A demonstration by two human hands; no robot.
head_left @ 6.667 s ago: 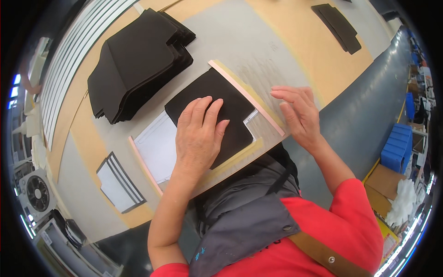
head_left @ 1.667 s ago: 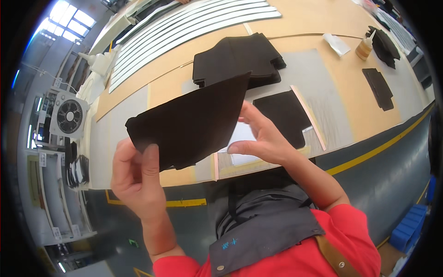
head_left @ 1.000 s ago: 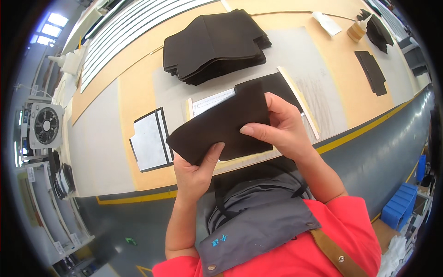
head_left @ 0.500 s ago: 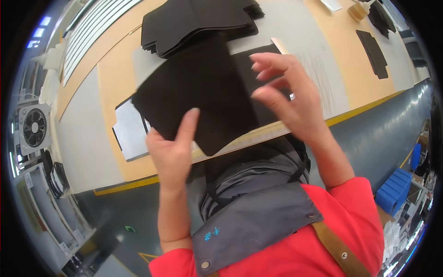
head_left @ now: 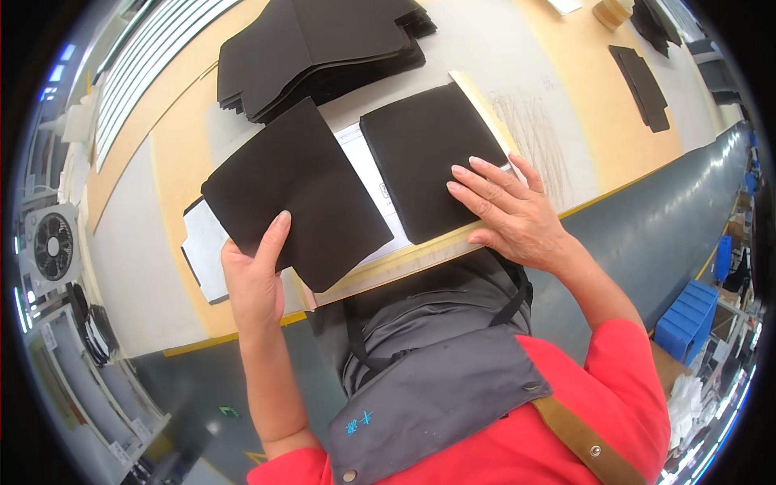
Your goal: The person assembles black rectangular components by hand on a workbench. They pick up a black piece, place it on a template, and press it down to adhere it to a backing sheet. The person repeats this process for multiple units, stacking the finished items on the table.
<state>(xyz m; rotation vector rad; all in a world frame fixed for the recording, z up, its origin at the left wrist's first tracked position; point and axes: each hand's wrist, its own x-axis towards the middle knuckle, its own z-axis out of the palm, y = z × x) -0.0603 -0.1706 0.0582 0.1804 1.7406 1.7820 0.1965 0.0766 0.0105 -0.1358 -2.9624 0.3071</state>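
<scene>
My left hand point(head_left: 257, 271) grips a dark, flat sheet point(head_left: 295, 194) by its near left edge, thumb on top and fingers underneath. That sheet is tilted and partly covers a white printed sheet point(head_left: 373, 178). To the right, a second dark panel point(head_left: 428, 153) lies flat on the white sheet, against pale strips point(head_left: 477, 105) along its right and near sides. My right hand point(head_left: 513, 206) rests on this panel's near right corner with its fingers spread out. What material the dark pieces are made of, I cannot tell.
A thick stack of dark folded panels point(head_left: 315, 48) stands at the far side of the table. A white piece with dark edges point(head_left: 208, 250) lies at the left. Far right are a narrow dark piece point(head_left: 640, 89) and a yellowish bottle point(head_left: 613, 12).
The dark sheet in my left hand has moved left and nearer, uncovering the white sheet and the second panel. My right hand has come down from the air onto that panel.
</scene>
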